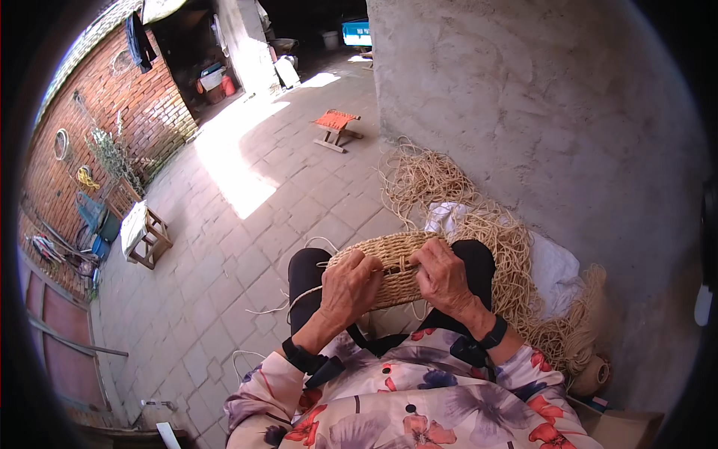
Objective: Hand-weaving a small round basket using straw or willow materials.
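A tan piece woven from twisted straw cord (395, 290) rests across my lap, over my dark-trousered knees. It is longer than it is wide, with a narrow gap between its rows near the middle. My left hand (350, 286) is closed on its left part, fingers curled in at the gap. My right hand (443, 277) grips the right part, with thumb and fingers pinched at a cord by the gap. Loose cord ends (271, 310) trail off the left side over my knee. The fingertips are partly hidden by the hands.
Heaped straw cord (502, 258) lies along the grey wall (538, 112) at my right, around a white sack (555, 273). Ahead stands an orange-topped folding stool (336, 121). To the left is a wooden stool with a white cover (135, 226). A cardboard box (624, 428) sits lower right.
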Demonstrator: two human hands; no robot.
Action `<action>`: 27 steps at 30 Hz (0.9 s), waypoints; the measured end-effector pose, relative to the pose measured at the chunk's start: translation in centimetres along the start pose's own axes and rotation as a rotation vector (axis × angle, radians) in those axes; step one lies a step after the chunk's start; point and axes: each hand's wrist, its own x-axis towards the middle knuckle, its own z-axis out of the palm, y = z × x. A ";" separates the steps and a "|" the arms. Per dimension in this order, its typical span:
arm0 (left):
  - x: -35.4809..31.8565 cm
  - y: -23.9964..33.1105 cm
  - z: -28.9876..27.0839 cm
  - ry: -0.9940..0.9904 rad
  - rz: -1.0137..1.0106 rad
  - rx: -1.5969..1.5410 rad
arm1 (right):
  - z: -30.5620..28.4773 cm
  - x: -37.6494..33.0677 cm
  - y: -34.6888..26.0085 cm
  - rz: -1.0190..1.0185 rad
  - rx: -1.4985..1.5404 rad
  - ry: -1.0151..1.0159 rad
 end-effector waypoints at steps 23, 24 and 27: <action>-7.8 -4.7 -3.1 -0.112 -0.549 -0.578 | 0.0 -0.4 -0.8 -0.079 0.198 -0.127; -8.0 -5.1 -3.0 -0.110 -0.549 -0.582 | -0.2 -0.4 -0.5 -0.080 0.194 -0.130; -8.1 -6.2 -2.5 -0.092 -0.541 -0.492 | -1.0 -0.2 0.3 0.179 0.406 0.001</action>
